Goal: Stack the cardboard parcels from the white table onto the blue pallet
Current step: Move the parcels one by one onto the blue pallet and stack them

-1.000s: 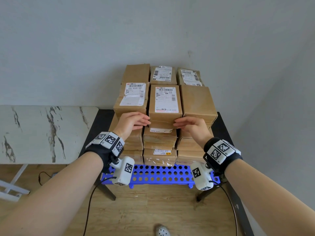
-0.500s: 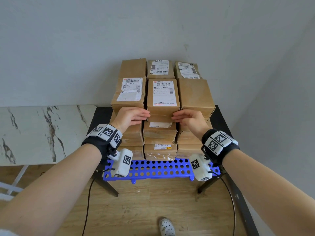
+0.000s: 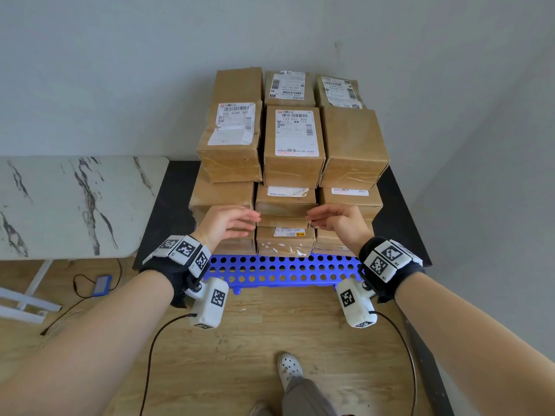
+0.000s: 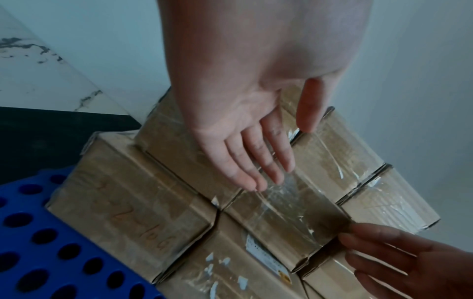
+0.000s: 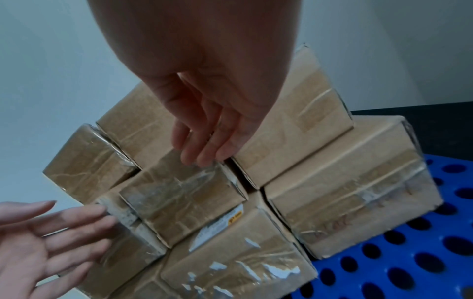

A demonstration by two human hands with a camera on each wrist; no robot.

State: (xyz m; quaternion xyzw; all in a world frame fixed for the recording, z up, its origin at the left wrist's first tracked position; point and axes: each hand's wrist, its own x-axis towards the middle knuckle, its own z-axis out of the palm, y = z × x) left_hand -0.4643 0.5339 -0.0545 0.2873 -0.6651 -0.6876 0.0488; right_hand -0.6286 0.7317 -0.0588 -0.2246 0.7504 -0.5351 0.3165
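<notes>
Cardboard parcels stand in several tiers on the blue pallet point(image 3: 282, 270), three columns wide. The top middle parcel point(image 3: 292, 145) carries a white label and sits free of both hands. My left hand point(image 3: 231, 220) and right hand point(image 3: 333, 219) hover in front of the lower middle parcel point(image 3: 285, 204), fingers straight and pointing at each other, holding nothing. In the left wrist view the left hand point(image 4: 250, 157) has its fingertips near a taped parcel face point(image 4: 281, 202). The right wrist view shows the right hand point(image 5: 210, 137) just above the same parcel point(image 5: 184, 194).
The pallet lies on a black table point(image 3: 162, 211) set against the grey wall. The white marbled table point(image 3: 75, 205) stands to the left. On the wooden floor lie a small blue device point(image 3: 102, 285) with a cable and my white shoe point(image 3: 289, 370).
Both hands have let go of the top middle parcel's front corners and dropped lower, opening in front of the tier below. The parcel stays on the stack.
</notes>
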